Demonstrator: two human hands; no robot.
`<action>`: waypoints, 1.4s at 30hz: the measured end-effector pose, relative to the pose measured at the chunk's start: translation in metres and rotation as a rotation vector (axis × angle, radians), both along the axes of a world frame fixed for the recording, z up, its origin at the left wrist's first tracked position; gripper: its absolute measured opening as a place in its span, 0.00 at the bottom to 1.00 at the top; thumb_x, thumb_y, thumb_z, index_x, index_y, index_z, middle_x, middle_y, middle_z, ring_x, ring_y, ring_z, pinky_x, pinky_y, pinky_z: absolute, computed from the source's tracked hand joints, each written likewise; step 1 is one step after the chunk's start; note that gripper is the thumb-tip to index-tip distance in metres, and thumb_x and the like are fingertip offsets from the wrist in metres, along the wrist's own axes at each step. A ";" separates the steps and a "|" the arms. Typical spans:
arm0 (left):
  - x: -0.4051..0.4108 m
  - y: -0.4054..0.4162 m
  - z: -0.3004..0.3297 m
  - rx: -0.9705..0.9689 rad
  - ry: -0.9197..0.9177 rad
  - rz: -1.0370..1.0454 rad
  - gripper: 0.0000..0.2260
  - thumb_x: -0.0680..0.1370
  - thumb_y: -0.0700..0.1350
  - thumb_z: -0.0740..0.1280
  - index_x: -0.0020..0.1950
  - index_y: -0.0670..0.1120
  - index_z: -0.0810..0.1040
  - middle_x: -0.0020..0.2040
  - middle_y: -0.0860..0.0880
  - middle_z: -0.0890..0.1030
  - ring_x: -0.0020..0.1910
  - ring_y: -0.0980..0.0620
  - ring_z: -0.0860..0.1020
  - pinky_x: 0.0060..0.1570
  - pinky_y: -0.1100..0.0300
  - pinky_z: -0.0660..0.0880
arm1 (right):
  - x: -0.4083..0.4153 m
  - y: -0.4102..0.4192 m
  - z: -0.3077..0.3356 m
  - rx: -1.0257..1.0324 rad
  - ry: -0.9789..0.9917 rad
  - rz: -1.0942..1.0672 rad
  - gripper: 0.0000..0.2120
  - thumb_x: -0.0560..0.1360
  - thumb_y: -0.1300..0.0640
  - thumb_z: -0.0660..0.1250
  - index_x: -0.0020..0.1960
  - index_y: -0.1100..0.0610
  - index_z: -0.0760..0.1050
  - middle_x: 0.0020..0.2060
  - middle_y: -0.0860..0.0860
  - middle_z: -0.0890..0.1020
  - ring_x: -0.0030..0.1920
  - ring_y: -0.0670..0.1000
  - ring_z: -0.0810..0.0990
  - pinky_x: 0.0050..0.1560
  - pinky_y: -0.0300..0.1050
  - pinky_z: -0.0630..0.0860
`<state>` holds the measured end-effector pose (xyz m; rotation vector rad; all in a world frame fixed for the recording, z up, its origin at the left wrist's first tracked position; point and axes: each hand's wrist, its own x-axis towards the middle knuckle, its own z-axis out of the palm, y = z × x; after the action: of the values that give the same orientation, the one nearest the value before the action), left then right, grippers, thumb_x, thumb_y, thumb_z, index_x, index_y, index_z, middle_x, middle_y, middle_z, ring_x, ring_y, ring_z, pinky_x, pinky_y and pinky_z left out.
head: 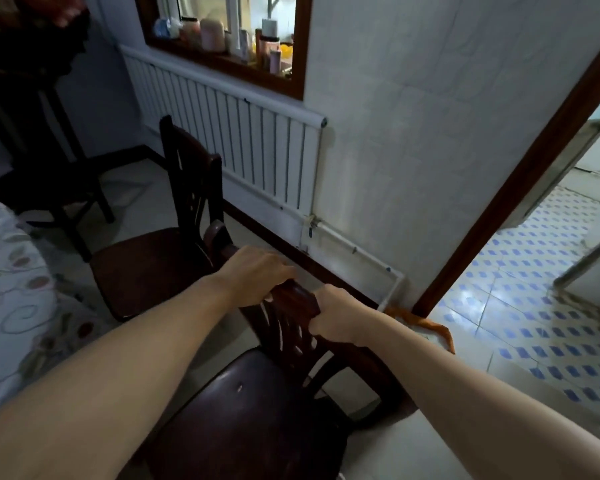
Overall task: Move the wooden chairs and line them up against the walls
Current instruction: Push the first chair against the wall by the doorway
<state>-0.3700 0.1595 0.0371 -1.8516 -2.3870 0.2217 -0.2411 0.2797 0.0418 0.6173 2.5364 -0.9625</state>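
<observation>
A dark wooden chair (257, 410) stands right in front of me, its carved back towards the white wall (413, 133). My left hand (253, 271) grips the left part of its top rail. My right hand (340, 317) grips the rail's right end. A second dark wooden chair (153, 261) stands just beyond it to the left, its back close to the radiator (243, 136). A third dark chair (52, 188) sits in shadow at the far left.
A table with a floral cloth (11, 278) fills the left edge. A window sill (222, 39) above the radiator holds several jars. On the right, a wood-framed doorway (520, 174) opens onto a blue-patterned tile floor (520, 306); an orange cloth (426, 323) lies at its foot.
</observation>
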 end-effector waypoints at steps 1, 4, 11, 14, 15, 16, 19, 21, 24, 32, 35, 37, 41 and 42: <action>-0.006 0.015 0.004 -0.008 0.011 0.011 0.19 0.71 0.48 0.71 0.60 0.51 0.71 0.54 0.50 0.78 0.56 0.49 0.76 0.44 0.55 0.69 | -0.007 0.016 0.003 0.002 0.013 0.014 0.11 0.70 0.63 0.65 0.52 0.61 0.75 0.45 0.58 0.80 0.48 0.60 0.82 0.43 0.48 0.78; -0.024 0.065 0.010 -0.061 0.030 0.050 0.20 0.72 0.49 0.70 0.61 0.51 0.69 0.54 0.50 0.78 0.55 0.48 0.75 0.45 0.54 0.70 | -0.028 0.068 0.006 0.022 0.047 0.059 0.09 0.71 0.64 0.64 0.51 0.61 0.75 0.43 0.57 0.80 0.47 0.59 0.82 0.43 0.48 0.78; -0.074 0.168 0.025 -0.105 0.046 0.100 0.21 0.73 0.48 0.69 0.64 0.51 0.69 0.54 0.47 0.78 0.55 0.45 0.76 0.46 0.51 0.73 | -0.082 0.174 0.018 0.091 0.021 0.122 0.13 0.72 0.62 0.62 0.56 0.61 0.74 0.51 0.59 0.81 0.52 0.60 0.81 0.53 0.51 0.79; -0.098 0.206 0.024 -0.073 0.065 0.076 0.18 0.72 0.47 0.68 0.61 0.50 0.71 0.51 0.48 0.79 0.53 0.46 0.77 0.41 0.54 0.70 | -0.106 0.211 0.018 0.111 0.022 0.107 0.15 0.73 0.61 0.62 0.59 0.60 0.73 0.54 0.59 0.80 0.53 0.59 0.80 0.56 0.53 0.78; -0.105 0.217 0.024 -0.066 0.074 0.062 0.17 0.72 0.47 0.68 0.60 0.50 0.72 0.50 0.48 0.79 0.52 0.46 0.78 0.39 0.54 0.69 | -0.112 0.222 0.017 0.112 0.021 0.100 0.16 0.73 0.61 0.62 0.61 0.60 0.72 0.55 0.59 0.79 0.54 0.58 0.80 0.57 0.53 0.78; -0.113 0.229 0.024 -0.062 0.082 0.046 0.17 0.72 0.46 0.69 0.60 0.50 0.72 0.50 0.47 0.79 0.51 0.46 0.78 0.38 0.55 0.67 | -0.118 0.233 0.017 0.113 0.022 0.093 0.17 0.73 0.62 0.62 0.62 0.60 0.71 0.56 0.58 0.79 0.54 0.58 0.80 0.57 0.53 0.78; -0.138 0.264 0.021 -0.069 0.091 0.007 0.16 0.72 0.46 0.68 0.59 0.50 0.72 0.48 0.47 0.78 0.49 0.46 0.78 0.37 0.55 0.65 | -0.141 0.267 0.015 0.091 0.014 0.066 0.18 0.74 0.63 0.62 0.64 0.61 0.70 0.57 0.59 0.78 0.55 0.59 0.79 0.57 0.54 0.78; -0.161 0.290 0.018 -0.082 0.092 -0.017 0.17 0.73 0.47 0.67 0.61 0.50 0.71 0.50 0.47 0.79 0.50 0.45 0.78 0.39 0.54 0.68 | -0.159 0.288 0.012 0.045 -0.010 0.018 0.19 0.74 0.65 0.62 0.65 0.61 0.70 0.58 0.60 0.77 0.56 0.59 0.79 0.58 0.55 0.77; -0.193 0.324 0.014 -0.125 0.063 -0.061 0.17 0.73 0.47 0.67 0.61 0.49 0.71 0.51 0.46 0.79 0.51 0.45 0.78 0.42 0.53 0.69 | -0.184 0.313 0.007 -0.006 -0.048 -0.011 0.15 0.74 0.67 0.63 0.61 0.64 0.74 0.58 0.63 0.78 0.57 0.62 0.79 0.58 0.58 0.77; -0.259 0.389 -0.002 -0.188 0.046 -0.142 0.17 0.74 0.47 0.68 0.60 0.48 0.70 0.50 0.47 0.79 0.49 0.46 0.78 0.38 0.55 0.66 | -0.242 0.370 -0.006 -0.050 -0.089 -0.074 0.14 0.76 0.66 0.62 0.60 0.65 0.75 0.57 0.62 0.79 0.57 0.61 0.78 0.59 0.53 0.77; -0.279 0.410 -0.009 -0.212 0.042 -0.152 0.16 0.73 0.47 0.68 0.59 0.48 0.71 0.50 0.47 0.79 0.48 0.45 0.78 0.38 0.55 0.65 | -0.261 0.386 -0.011 -0.089 -0.107 -0.079 0.16 0.75 0.65 0.64 0.63 0.63 0.73 0.58 0.61 0.78 0.58 0.61 0.78 0.59 0.56 0.77; -0.293 0.424 -0.015 -0.232 0.042 -0.141 0.16 0.73 0.47 0.68 0.59 0.48 0.71 0.50 0.46 0.79 0.48 0.45 0.78 0.38 0.55 0.65 | -0.274 0.398 -0.017 -0.089 -0.117 -0.070 0.18 0.74 0.64 0.65 0.63 0.62 0.72 0.59 0.60 0.77 0.57 0.60 0.78 0.59 0.55 0.77; -0.316 0.447 -0.019 -0.243 0.044 -0.088 0.15 0.73 0.46 0.67 0.59 0.48 0.71 0.50 0.47 0.79 0.49 0.46 0.78 0.38 0.55 0.68 | -0.302 0.425 -0.024 -0.093 -0.115 -0.041 0.17 0.73 0.64 0.65 0.61 0.62 0.73 0.57 0.61 0.78 0.55 0.59 0.79 0.56 0.51 0.78; -0.322 0.454 -0.020 -0.253 0.034 -0.068 0.15 0.73 0.45 0.67 0.59 0.48 0.71 0.50 0.47 0.79 0.49 0.46 0.78 0.38 0.55 0.68 | -0.309 0.434 -0.024 -0.099 -0.116 -0.034 0.16 0.73 0.64 0.64 0.61 0.62 0.73 0.56 0.61 0.79 0.55 0.59 0.79 0.56 0.51 0.79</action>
<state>-0.6918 0.6138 0.0171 -2.0098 -2.3612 0.5675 -0.5502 0.7142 0.0173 0.6692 2.3688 -1.0262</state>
